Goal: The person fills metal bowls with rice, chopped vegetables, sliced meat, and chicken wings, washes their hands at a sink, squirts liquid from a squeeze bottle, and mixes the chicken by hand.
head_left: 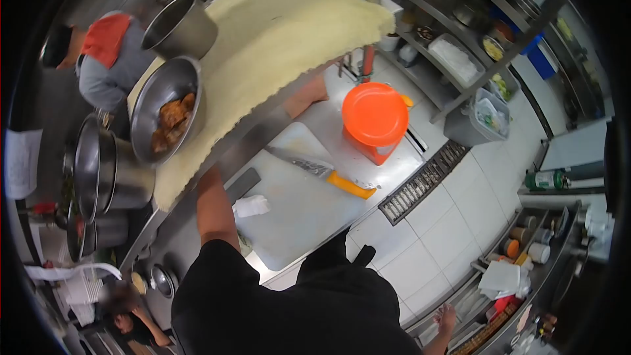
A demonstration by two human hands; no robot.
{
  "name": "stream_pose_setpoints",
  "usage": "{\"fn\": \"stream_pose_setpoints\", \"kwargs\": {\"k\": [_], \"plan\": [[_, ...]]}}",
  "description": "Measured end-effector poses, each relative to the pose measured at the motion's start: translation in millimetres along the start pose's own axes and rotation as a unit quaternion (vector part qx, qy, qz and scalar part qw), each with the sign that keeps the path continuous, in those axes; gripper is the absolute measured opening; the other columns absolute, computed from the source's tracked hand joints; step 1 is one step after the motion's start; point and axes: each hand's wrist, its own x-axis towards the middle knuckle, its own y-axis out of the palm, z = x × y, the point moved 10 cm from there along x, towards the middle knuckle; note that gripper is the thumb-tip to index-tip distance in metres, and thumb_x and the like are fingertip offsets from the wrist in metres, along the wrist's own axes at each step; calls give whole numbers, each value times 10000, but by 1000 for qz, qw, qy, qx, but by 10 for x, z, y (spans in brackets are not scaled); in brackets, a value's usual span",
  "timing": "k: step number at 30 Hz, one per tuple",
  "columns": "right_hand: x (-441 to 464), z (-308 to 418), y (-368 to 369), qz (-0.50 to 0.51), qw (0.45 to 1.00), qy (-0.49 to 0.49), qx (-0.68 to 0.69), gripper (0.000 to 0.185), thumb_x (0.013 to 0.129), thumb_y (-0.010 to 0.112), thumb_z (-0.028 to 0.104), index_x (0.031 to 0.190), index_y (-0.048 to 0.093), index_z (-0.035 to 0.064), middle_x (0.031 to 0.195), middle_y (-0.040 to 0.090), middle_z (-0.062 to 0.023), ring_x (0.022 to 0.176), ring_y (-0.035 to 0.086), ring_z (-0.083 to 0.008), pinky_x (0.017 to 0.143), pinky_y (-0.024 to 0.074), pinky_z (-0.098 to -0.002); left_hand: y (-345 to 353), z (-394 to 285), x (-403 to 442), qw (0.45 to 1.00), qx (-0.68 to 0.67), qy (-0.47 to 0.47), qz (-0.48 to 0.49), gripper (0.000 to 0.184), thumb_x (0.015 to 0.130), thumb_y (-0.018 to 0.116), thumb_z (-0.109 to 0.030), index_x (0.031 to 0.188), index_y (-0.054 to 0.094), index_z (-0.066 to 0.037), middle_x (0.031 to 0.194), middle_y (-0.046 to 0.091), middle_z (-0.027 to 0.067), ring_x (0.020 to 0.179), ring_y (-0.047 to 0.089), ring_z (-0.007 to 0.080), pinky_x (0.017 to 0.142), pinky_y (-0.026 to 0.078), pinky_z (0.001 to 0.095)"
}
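My left forearm reaches up beneath the shelf edge, and the hand at its end is hidden. Beside that forearm, a crumpled white cloth or paper (252, 206) lies on the white cutting board (299, 213). A knife with a yellow handle (351, 185) rests across the board, its blade pointing to the upper left. At the lower right, my right hand (445, 319) is raised near the counter, fingers apart and holding nothing. An orange lidded bucket (375, 115) stands on the metal worktop (319, 135), right of the board.
Above the worktop, a shelf with a pale yellow cover (276, 39) bears a metal pot (181, 27) and a bowl of reddish-brown food (141, 115). A person in grey (98, 82) is at upper left, another person (141, 329) at lower left. A floor drain (424, 183) lies right.
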Motion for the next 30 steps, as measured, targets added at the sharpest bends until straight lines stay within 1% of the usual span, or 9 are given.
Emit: {"fn": "stream_pose_setpoints", "kwargs": {"k": [7,10,11,12,14,21,25,27,30], "plan": [[-225,-207,-476,-88,996,-12,28,154,1001,509,273,973,484,123,740,504,-34,496,476,-165,421,393,-335,2450,744,137,982,63,-61,167,345,972,603,-345,1012,632,-4,748,637,81,565,552,145,490,472,289],[-369,-319,-592,-90,992,-1,84,185,998,507,266,905,531,108,662,493,-41,502,503,-181,424,413,-331,2798,835,472,986,64,-60,140,337,968,613,-338,1010,638,-5,745,638,78,561,548,139,489,467,287],[-377,-400,-650,-102,991,-2,87,231,990,514,283,925,573,70,636,504,-75,496,517,-207,440,443,-349,2742,768,599,989,64,-54,119,335,967,616,-336,1010,640,-5,744,638,77,559,547,137,489,466,287],[-162,-584,-775,-35,993,-58,99,255,978,527,260,830,586,61,653,556,-118,505,553,-229,434,440,-370,2630,673,703,993,61,-48,94,332,966,620,-334,1009,642,-5,743,639,76,558,545,134,489,464,286],[-2,-328,-674,-48,994,-33,96,250,980,523,260,842,586,62,667,560,-118,515,556,-230,441,443,-371,2215,510,847,997,66,-31,38,327,963,626,-329,1007,646,-6,741,639,75,555,543,130,488,461,285],[1482,2012,53,17,997,-68,37,236,983,509,262,886,588,62,713,573,-118,550,566,-231,468,454,-376,808,2,-78,983,98,60,-141,309,955,649,-313,1002,659,-8,733,642,68,546,534,115,486,450,282],[2144,3695,322,87,985,-139,-48,232,986,501,263,911,588,62,739,581,-118,570,572,-232,483,461,-379,1059,-83,-1644,954,132,199,-184,196,937,671,-224,987,664,-34,738,645,55,519,508,102,469,429,284],[2335,4344,440,116,976,-165,-76,231,987,497,264,923,588,62,752,584,-118,580,575,-232,491,464,-380,1274,173,-2254,963,131,117,-206,181,920,683,-180,1008,651,-25,757,628,34,543,519,98,470,428,275],[2540,5124,688,154,962,-196,-109,230,989,491,264,941,589,62,772,590,-117,595,580,-232,503,469,-382,1489,445,-2812,967,117,103,-203,251,909,696,-180,1084,622,-17,830,608,30,575,534,99,474,437,270]]}}
